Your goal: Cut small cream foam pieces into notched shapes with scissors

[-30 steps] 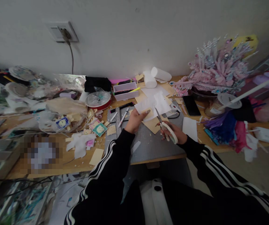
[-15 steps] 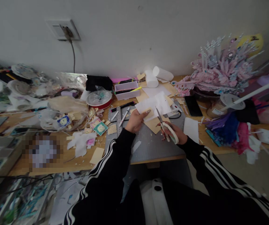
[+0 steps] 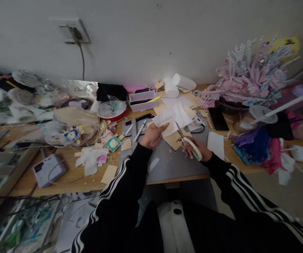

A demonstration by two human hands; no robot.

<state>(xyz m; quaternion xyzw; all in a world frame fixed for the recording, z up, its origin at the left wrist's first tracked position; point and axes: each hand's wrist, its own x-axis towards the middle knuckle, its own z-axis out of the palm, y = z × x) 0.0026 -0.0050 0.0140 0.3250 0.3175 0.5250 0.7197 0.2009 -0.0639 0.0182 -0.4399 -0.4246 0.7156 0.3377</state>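
Observation:
My left hand [image 3: 151, 135] is closed on a white sheet [image 3: 181, 113], with its thumb pressing a small cream-coloured card [image 3: 168, 127] against it. In my right hand [image 3: 202, 150] is a pair of scissors [image 3: 195, 149] with pale handles. The blades point up and to the left, their tips close to the sheet's lower right part; whether they touch it I cannot tell. Beneath the sheet and scissors lies a tan card [image 3: 174, 143] on the grey mat [image 3: 177, 167].
A ruler [image 3: 134, 135] and markers [image 3: 140, 130] lie left of my hands. Behind stand a lilac tray [image 3: 144, 104] and white rolls [image 3: 184, 82]. A phone [image 3: 218, 118], a lidded cup [image 3: 254, 117] and pink beaded crowns [image 3: 251, 77] fill the right side.
Both hands keep almost the same position and grip. The upper part of the white sheet looks slightly more bent. The scissors have hardly moved.

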